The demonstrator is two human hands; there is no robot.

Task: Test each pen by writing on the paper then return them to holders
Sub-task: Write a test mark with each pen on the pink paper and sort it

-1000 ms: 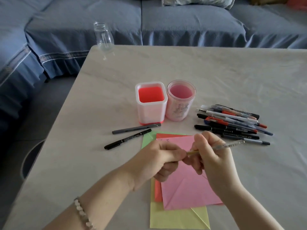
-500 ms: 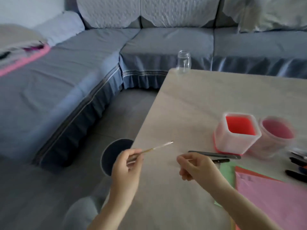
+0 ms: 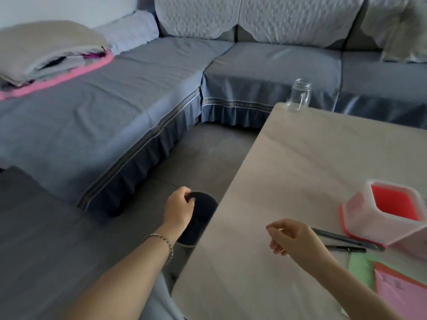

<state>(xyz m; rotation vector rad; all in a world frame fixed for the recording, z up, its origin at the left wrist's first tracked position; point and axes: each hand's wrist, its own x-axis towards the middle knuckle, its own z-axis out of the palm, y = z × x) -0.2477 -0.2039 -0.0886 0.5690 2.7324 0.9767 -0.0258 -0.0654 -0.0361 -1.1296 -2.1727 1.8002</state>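
While two hands (image 3: pixel 179 210) (image 3: pixel 291 236) hover, two pens (image 3: pixel 339 236) (image 3: pixel 346 248) lie beside one holder (image 3: pixel 360 218).

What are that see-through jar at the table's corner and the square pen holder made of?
The jar looks like clear glass, maybe plastic: the sofa shows through it. The square holder seems smooth plastic, whitish outside, red inside.

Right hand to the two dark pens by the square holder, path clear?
Probably yes. The right hand hovers over the table just beside the dark pens, with nothing between them. Whether its curled fingers already hold something is unclear.
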